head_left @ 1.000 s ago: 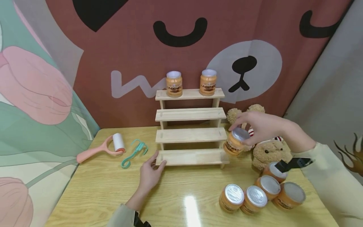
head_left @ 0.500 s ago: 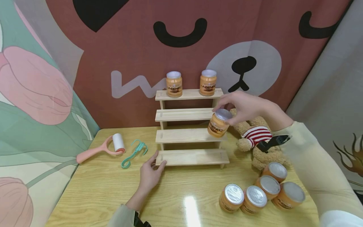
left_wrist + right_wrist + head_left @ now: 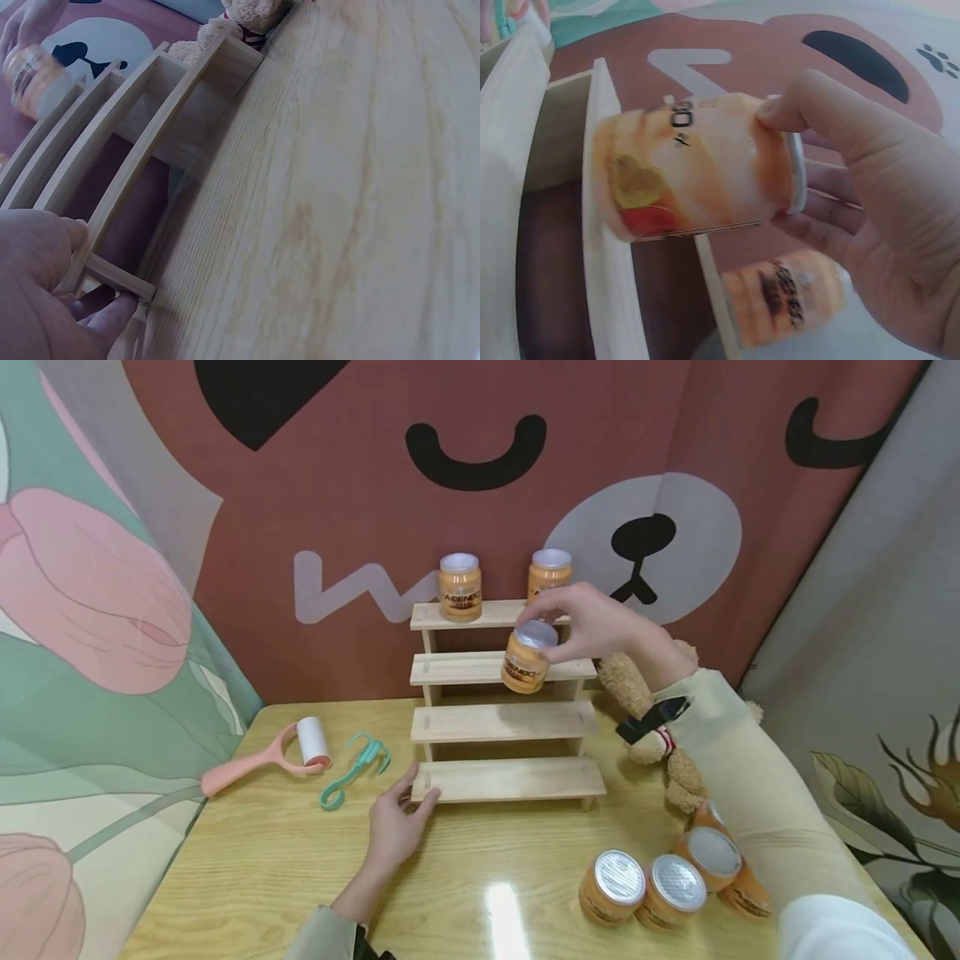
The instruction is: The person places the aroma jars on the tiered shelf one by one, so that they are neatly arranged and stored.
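Note:
My right hand (image 3: 596, 625) grips an orange jar (image 3: 523, 658) with a silvery lid by its top, fingers and thumb round the neck. In the head view the jar overlaps the second step from the top of a wooden four-step display stand (image 3: 510, 779). On the top step stand two like jars, a left jar (image 3: 460, 589) and a right jar (image 3: 548, 572), partly behind my right hand. My left hand (image 3: 397, 822) holds the left end of the lowest step; in the left wrist view its thumb and fingers pinch the stand's wooden end (image 3: 120, 279).
Several more orange jars (image 3: 611, 887) stand at the table's front right, some hidden by my right sleeve. A teddy bear (image 3: 626, 685) sits right of the stand. To the left lie a pink-handled lint roller (image 3: 266, 756) and a teal hook (image 3: 356, 768). A printed curtain (image 3: 337, 652) hangs behind.
My right hand has carried the jar up and left, from beside the stand's lower right to in front of its second step from the top. The left hand stays on the lowest step.

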### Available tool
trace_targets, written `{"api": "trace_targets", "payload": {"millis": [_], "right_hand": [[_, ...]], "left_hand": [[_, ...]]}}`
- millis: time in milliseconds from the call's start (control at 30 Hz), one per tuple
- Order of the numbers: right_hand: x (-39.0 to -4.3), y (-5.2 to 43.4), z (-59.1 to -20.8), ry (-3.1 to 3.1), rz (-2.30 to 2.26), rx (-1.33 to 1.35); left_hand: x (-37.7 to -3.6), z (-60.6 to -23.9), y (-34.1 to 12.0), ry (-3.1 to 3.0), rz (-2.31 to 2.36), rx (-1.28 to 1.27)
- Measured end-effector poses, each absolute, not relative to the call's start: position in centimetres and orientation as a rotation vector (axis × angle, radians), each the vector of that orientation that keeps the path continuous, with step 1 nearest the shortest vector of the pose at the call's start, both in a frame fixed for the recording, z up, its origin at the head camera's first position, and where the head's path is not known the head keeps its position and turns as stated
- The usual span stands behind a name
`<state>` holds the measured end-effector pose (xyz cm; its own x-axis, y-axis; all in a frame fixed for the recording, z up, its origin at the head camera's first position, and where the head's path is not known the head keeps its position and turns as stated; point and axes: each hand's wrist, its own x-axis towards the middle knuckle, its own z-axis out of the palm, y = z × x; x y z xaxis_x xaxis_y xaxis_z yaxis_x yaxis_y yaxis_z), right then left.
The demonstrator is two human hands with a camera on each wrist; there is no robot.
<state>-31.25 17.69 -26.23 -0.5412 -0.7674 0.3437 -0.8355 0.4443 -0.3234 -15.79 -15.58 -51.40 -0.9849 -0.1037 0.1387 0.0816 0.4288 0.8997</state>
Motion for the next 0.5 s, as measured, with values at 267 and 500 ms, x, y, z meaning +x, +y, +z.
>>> {"api": "trace_targets", "payload": {"millis": [267, 500], "right_hand": [[-32.9, 14.3, -27.0, -2.526, 0.695, 1.349], [-33.6, 12.4, -27.2, -2.558, 0.705, 1.337]], "left_hand": [[-15.6, -51.5, -15.5, -2.500, -1.589, -0.008], [-15.6, -51.4, -15.3, -2.487, -1.582, -0.013]]}}
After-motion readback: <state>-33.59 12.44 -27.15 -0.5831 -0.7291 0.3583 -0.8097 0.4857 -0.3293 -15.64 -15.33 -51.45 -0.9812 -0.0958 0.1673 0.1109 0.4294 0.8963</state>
